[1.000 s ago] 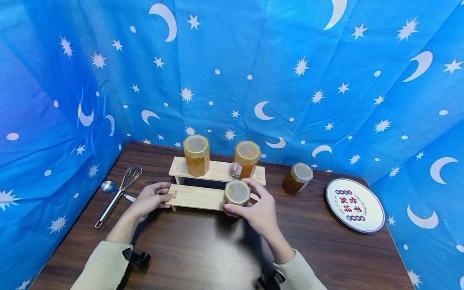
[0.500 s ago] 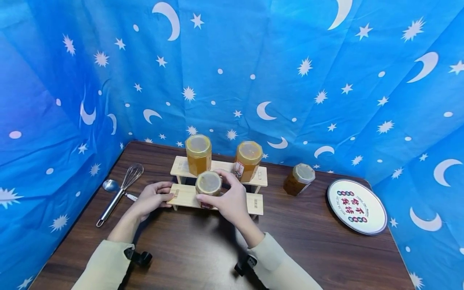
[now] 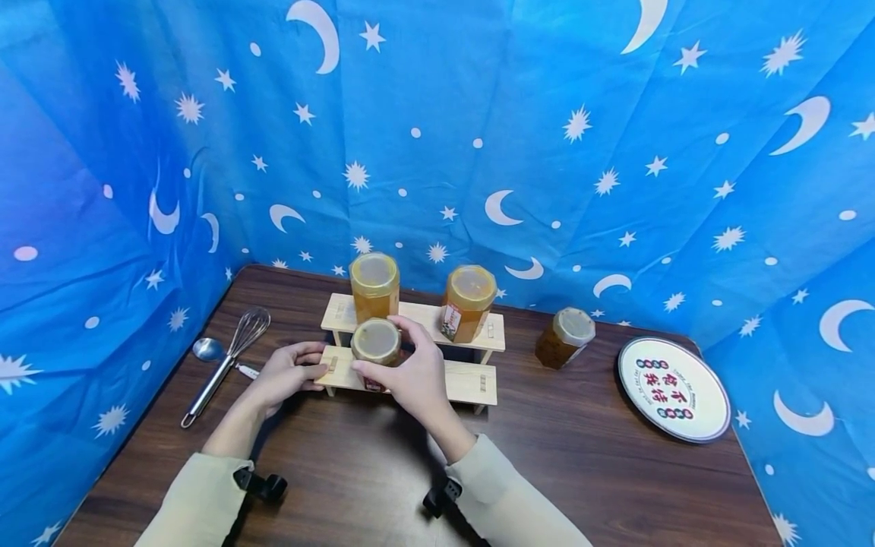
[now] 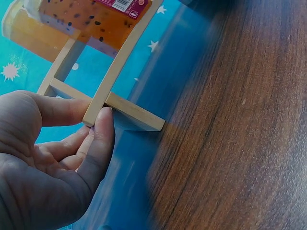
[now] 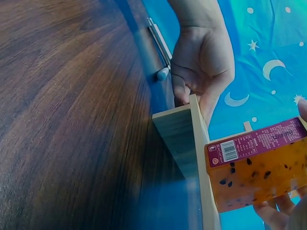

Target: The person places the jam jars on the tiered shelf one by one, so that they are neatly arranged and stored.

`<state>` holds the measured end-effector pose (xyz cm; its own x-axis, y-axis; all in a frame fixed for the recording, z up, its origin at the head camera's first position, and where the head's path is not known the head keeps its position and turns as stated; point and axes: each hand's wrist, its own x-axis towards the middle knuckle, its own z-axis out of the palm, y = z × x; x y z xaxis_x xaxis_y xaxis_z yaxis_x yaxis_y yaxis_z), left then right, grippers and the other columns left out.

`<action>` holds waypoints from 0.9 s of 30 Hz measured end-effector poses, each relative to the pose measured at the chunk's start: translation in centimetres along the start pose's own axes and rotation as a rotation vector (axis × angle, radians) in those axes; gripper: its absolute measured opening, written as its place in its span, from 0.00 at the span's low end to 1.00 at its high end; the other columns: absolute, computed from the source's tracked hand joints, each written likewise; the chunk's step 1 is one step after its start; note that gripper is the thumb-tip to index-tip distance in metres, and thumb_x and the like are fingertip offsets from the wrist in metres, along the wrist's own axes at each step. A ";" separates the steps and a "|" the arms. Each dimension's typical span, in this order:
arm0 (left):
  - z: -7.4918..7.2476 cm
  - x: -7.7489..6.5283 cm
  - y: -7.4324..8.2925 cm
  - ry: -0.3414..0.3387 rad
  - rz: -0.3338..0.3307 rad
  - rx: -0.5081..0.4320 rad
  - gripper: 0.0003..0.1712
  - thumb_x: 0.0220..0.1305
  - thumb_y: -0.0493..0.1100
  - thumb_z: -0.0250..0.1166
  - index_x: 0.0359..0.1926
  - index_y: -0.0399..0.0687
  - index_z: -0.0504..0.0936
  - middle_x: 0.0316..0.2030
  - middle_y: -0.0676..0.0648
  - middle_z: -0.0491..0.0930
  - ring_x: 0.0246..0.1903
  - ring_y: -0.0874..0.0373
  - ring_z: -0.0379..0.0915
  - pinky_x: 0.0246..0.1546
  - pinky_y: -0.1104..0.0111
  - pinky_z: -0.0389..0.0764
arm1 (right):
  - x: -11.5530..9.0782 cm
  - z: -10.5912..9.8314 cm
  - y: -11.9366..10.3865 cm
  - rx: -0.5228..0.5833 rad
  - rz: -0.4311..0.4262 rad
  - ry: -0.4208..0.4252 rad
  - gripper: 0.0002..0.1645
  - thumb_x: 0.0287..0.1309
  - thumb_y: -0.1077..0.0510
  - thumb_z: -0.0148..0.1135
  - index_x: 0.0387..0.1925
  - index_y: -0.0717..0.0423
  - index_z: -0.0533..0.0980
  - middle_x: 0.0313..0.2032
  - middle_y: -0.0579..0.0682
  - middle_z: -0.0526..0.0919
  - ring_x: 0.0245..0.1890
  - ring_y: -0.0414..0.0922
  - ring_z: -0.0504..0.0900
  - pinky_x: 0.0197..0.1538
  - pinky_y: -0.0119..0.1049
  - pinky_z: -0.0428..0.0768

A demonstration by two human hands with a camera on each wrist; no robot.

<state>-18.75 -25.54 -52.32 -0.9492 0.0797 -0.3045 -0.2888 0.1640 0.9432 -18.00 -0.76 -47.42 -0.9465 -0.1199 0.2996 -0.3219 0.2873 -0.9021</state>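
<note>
My left hand [image 3: 283, 374] pinches the left end of the low front wooden shelf [image 3: 468, 382] between thumb and fingers, as the left wrist view also shows at the board's end [image 4: 101, 96]. With thumb and fingers around it, my right hand [image 3: 422, 377] grips a lidded jar [image 3: 376, 343] on the left half of that shelf. Orange contents with dark seeds and a purple barcode label [image 5: 254, 143] show on this jar in the right wrist view; its base meets the board. Behind, two taller amber jars [image 3: 374, 295] [image 3: 468, 305] stand on the rear shelf [image 3: 420, 311].
Right of the shelves stands a dark brown jar [image 3: 564, 339]. A round white plate [image 3: 704, 391] with red writing lies farther right. At the left are a whisk [image 3: 229, 365] and a spoon [image 3: 208, 349]. Blue star-patterned cloth [image 3: 437, 137] encloses the table [image 3: 581, 456].
My right hand has carried the seeded jar leftward along the front shelf, from its right end to its left half. The left hand has stayed on the shelf's end.
</note>
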 end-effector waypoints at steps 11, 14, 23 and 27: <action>-0.1 0.0 -0.2 0.002 -0.003 -0.005 0.34 0.72 0.32 0.63 0.74 0.28 0.62 0.61 0.30 0.72 0.42 0.57 0.82 0.40 0.64 0.89 | -1.3 -0.1 0.2 0.002 -0.031 -0.074 0.60 0.44 0.41 0.86 0.76 0.45 0.65 0.66 0.40 0.73 0.64 0.39 0.73 0.64 0.42 0.79; 0.0 0.1 -0.1 -0.001 -0.002 -0.011 0.34 0.72 0.32 0.63 0.74 0.27 0.62 0.61 0.30 0.72 0.41 0.57 0.81 0.39 0.65 0.89 | -1.5 -0.2 0.2 0.037 -0.027 -0.087 0.61 0.45 0.43 0.86 0.77 0.46 0.63 0.67 0.41 0.72 0.66 0.40 0.72 0.66 0.43 0.77; 0.0 0.1 -0.1 -0.002 0.001 -0.010 0.34 0.72 0.32 0.63 0.74 0.27 0.62 0.61 0.30 0.73 0.41 0.58 0.81 0.39 0.65 0.89 | -2.0 -0.9 0.0 0.045 -0.047 -0.074 0.61 0.44 0.49 0.87 0.77 0.48 0.63 0.71 0.45 0.69 0.66 0.43 0.72 0.64 0.50 0.79; -0.1 0.2 -0.2 0.000 0.001 -0.004 0.34 0.72 0.32 0.63 0.74 0.27 0.62 0.62 0.29 0.72 0.42 0.57 0.81 0.39 0.64 0.89 | -2.5 -1.5 0.1 0.039 -0.046 -0.070 0.61 0.44 0.50 0.87 0.76 0.52 0.64 0.71 0.47 0.71 0.66 0.43 0.73 0.64 0.50 0.80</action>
<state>-18.84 -25.64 -52.59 -0.9495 0.0803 -0.3032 -0.2880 0.1601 0.9442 -15.66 1.02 -47.75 -0.9265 -0.1984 0.3198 -0.3625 0.2426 -0.8999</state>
